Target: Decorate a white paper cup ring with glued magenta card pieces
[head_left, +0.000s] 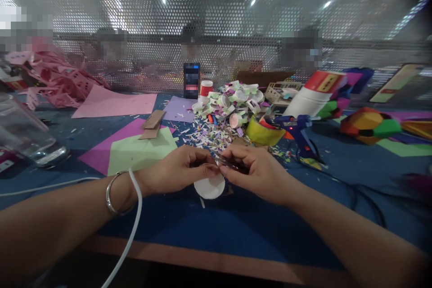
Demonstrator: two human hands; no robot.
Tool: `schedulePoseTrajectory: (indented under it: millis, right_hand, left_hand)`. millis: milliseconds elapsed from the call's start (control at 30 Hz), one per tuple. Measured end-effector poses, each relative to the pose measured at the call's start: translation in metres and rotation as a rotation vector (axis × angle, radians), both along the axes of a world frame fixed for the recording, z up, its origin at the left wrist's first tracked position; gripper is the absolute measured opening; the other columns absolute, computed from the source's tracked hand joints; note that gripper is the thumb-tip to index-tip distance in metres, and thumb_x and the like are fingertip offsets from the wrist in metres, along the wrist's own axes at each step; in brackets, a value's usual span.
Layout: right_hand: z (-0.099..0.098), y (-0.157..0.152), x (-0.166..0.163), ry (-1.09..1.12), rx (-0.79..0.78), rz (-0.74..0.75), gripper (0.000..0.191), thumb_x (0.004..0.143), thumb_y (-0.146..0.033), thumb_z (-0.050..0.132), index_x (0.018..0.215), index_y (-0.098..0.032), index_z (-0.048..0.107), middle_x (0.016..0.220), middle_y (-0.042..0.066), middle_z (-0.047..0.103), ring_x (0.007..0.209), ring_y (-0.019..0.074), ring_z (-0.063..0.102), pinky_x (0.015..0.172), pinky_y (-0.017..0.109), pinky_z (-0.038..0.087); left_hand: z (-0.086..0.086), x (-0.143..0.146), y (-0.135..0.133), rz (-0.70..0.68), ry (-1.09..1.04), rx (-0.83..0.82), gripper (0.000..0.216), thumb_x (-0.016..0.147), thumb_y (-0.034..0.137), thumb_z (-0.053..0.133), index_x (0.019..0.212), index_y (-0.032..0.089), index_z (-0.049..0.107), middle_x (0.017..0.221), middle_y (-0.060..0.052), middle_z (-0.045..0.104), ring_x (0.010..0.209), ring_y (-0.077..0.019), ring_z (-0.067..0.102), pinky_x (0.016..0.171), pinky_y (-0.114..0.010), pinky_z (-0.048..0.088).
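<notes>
My left hand [180, 168] pinches the top edge of a small white paper disc [209, 186] held just above the blue table [216, 229]. A metal bangle sits on that wrist. My right hand [254, 171] is closed round a thin dark tool [227, 162], likely small scissors or tweezers, whose tip meets the disc between the two hands. Both hands touch each other at the fingertips. Just beyond them lies a scatter of paper scraps [209, 135].
A pile of paper rolls [236, 96], a yellow tape roll [263, 132], a blue glue gun [299, 132] with cord, a white glue bottle [310, 96], coloured paper sheets [135, 148], a clear jar [23, 132] and a white cable [131, 220] surround me. People sit behind a perforated screen.
</notes>
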State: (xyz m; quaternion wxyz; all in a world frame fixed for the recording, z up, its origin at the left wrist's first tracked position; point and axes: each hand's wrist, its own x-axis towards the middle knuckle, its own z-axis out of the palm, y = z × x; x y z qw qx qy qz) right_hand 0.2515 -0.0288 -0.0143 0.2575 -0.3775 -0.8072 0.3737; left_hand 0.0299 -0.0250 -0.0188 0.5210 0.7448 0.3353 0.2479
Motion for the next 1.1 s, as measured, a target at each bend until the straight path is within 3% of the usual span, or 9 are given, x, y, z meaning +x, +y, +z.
schedulePoseTrajectory:
  millis: [267,567,700,800,933,1100]
  right_hand:
    - [0.000,-0.002,-0.005,0.044,-0.056,0.013,0.002,0.080,-0.019,0.059,0.081,-0.017,0.059,0.064,-0.005,0.049,0.056,0.0090,0.043,0.051,0.023,0.034]
    - [0.001,-0.006,-0.012,0.194,0.110,-0.081,0.008,0.083,-0.024,0.060,0.078,-0.018,0.057,0.063,-0.006,0.046,0.054,0.0081,0.039,0.048,0.023,0.031]
    - [0.001,0.000,-0.009,0.215,0.194,-0.168,0.006,0.080,-0.021,0.059,0.075,-0.019,0.056,0.064,-0.005,0.049,0.057,0.0090,0.042,0.052,0.024,0.033]
    - [0.002,0.010,0.000,0.210,0.169,-0.266,0.011,0.082,-0.025,0.059,0.073,-0.019,0.056,0.065,-0.004,0.050,0.056,0.0097,0.041,0.051,0.025,0.032]
    - [-0.002,0.025,0.010,-0.022,0.144,-0.312,0.020,0.086,-0.035,0.059,0.073,-0.020,0.055,0.060,-0.004,0.047,0.054,0.0106,0.039,0.051,0.027,0.029]
    - [-0.010,0.031,0.011,-0.416,0.222,-0.236,0.025,0.085,-0.039,0.065,0.073,-0.020,0.055,0.062,-0.001,0.055,0.058,0.0131,0.047,0.055,0.028,0.030]
  left_hand:
    - [-0.010,0.002,-0.002,0.012,-0.032,0.060,0.020,0.092,0.029,0.060,0.092,0.012,0.071,0.090,-0.007,0.071,0.083,-0.0169,0.063,0.073,-0.028,0.048]
    - [-0.003,0.009,-0.015,0.180,-0.213,0.162,0.017,0.094,0.025,0.061,0.088,0.013,0.072,0.089,-0.005,0.072,0.081,-0.0124,0.064,0.072,-0.023,0.049]
    - [0.004,0.009,-0.016,0.295,-0.227,0.161,0.015,0.093,0.026,0.065,0.084,0.015,0.071,0.078,-0.001,0.067,0.068,-0.0084,0.059,0.060,-0.019,0.045]
    - [0.005,0.007,-0.013,0.368,-0.310,0.006,0.018,0.094,0.034,0.064,0.088,0.017,0.066,0.070,0.000,0.064,0.054,-0.0084,0.055,0.048,-0.020,0.040]
    - [-0.001,0.008,-0.005,0.345,-0.353,-0.231,0.020,0.093,0.037,0.065,0.097,0.018,0.062,0.070,0.000,0.065,0.053,-0.0106,0.058,0.047,-0.022,0.043]
    - [-0.002,0.007,0.002,0.385,-0.390,-0.262,0.027,0.083,0.020,0.072,0.108,0.017,0.062,0.097,-0.004,0.070,0.078,-0.0142,0.065,0.057,-0.022,0.051]
